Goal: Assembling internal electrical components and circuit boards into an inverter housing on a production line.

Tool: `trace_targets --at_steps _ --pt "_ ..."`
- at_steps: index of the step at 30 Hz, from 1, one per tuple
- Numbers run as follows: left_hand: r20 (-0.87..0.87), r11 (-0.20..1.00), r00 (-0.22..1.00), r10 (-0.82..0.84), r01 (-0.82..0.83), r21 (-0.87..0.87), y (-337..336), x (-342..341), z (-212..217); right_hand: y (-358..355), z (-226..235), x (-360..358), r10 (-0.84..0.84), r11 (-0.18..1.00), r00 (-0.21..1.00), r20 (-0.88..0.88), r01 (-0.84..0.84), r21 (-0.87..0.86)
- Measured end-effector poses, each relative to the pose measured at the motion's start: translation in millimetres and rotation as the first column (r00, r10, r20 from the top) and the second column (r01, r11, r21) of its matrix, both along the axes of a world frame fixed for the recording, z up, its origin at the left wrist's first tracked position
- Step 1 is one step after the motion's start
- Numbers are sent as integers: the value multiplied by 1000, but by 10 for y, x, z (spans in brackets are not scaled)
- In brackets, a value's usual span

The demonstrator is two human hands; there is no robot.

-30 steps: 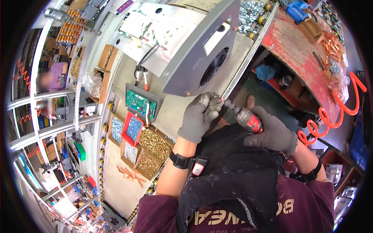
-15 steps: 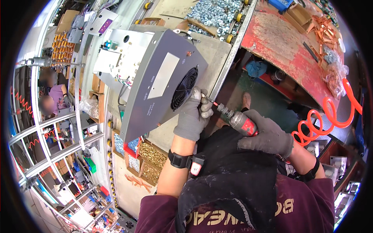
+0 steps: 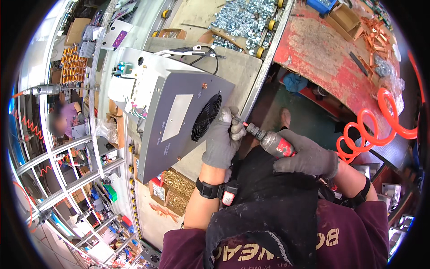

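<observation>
My left hand, in a grey work glove, has its fingers closed at the bit tip of an air screwdriver; anything small in the pinch is too hidden to name. The grey glove of my right hand wraps the rear of that red and dark grey air screwdriver, which points up and left. Beside my left fingers stands a metal housing with a dark grey front panel, a black round fan grille and a pale rectangular label. Behind the panel, a white inner box carries wires, and cables lie over the top.
Boxes of brass-coloured screws sit below the housing. Silver fasteners are heaped at the far end. A worn red table stands right, with copper pieces. The coiled red air hose hangs at right; a person works at far left.
The housing's panel sits lower and is turned differently in view, showing more of the cables behind it. Both hands keep nearly the same hold; the screwdriver has shifted slightly.
</observation>
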State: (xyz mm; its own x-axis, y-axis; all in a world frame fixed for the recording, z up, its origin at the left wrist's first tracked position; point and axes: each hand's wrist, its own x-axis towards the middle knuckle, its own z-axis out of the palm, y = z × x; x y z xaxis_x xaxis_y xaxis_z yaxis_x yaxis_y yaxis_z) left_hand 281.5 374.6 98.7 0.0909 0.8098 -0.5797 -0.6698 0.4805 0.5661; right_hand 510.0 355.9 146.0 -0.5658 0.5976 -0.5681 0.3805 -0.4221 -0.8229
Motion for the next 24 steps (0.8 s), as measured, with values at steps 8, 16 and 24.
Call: trace_targets --at_steps 8,16,24 --pt "92 990 993 -80 90 -107 29 -108 -78 407 -51 -217 -114 975 994 0 112 190" --pt "-70 970 984 -164 148 -191 -113 -269 21 569 106 -295 25 924 956 292 -133 358" --pt "-160 947 968 -194 142 -289 -511 -722 129 638 169 -305 2 962 990 140 -40 271"
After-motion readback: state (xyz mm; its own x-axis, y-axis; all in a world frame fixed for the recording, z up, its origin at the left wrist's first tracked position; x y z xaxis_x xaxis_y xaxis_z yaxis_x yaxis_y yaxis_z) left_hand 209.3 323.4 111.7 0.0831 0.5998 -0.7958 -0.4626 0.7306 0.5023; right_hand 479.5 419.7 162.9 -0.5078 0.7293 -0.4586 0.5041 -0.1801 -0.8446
